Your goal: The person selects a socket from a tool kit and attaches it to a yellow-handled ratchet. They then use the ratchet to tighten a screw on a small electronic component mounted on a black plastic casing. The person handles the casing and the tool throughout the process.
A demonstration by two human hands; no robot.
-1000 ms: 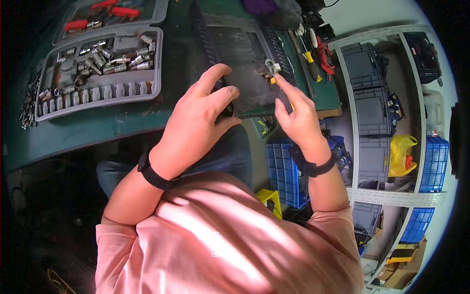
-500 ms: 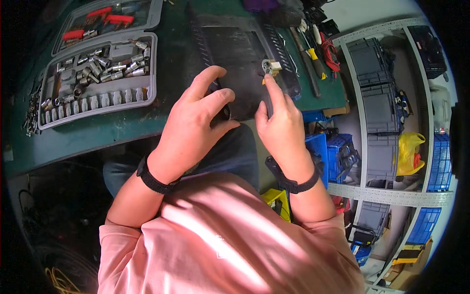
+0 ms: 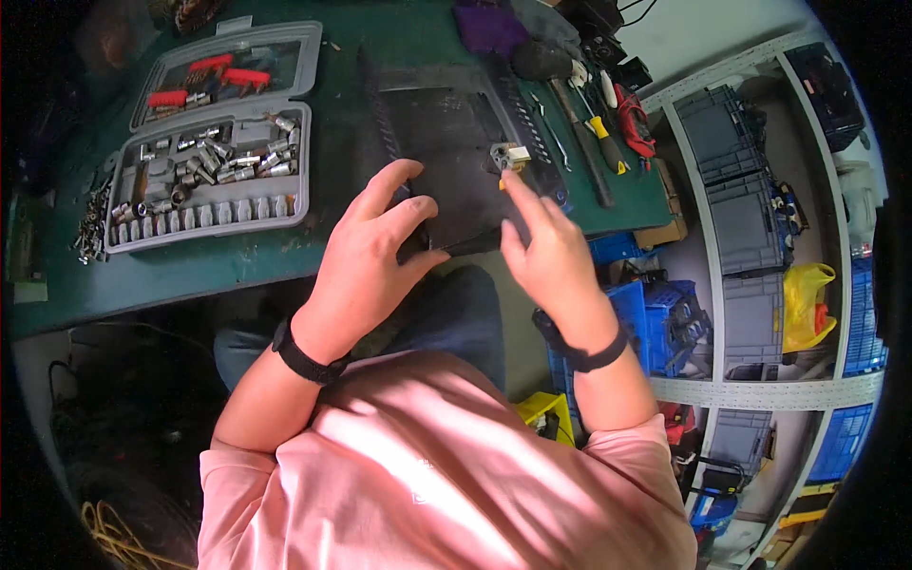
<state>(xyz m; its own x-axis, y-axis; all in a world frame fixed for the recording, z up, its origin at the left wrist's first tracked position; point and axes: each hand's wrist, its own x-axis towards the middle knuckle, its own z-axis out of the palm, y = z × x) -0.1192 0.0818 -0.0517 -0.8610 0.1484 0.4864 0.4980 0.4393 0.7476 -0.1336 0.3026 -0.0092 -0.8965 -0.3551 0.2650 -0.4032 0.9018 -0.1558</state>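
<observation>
Holding ratchet (image 3: 501,157) w/ R hand (image 3: 556,255), I'm wanting it square; L hand (image 3: 369,242) half-open by blk panel (image 3: 442,142), grip unclear.

On the green workbench (image 3: 334,157), an open grey socket case (image 3: 305,166) lies at the left, small metal pieces (image 3: 93,225) heaped just beside it. Mid-bench I see a black slotted frame (image 3: 437,128); off to its right lie a wrench (image 3: 551,133), mallet (image 3: 591,161), yellow-and-black screwdriver (image 3: 609,148) and red object (image 3: 634,121).
</observation>
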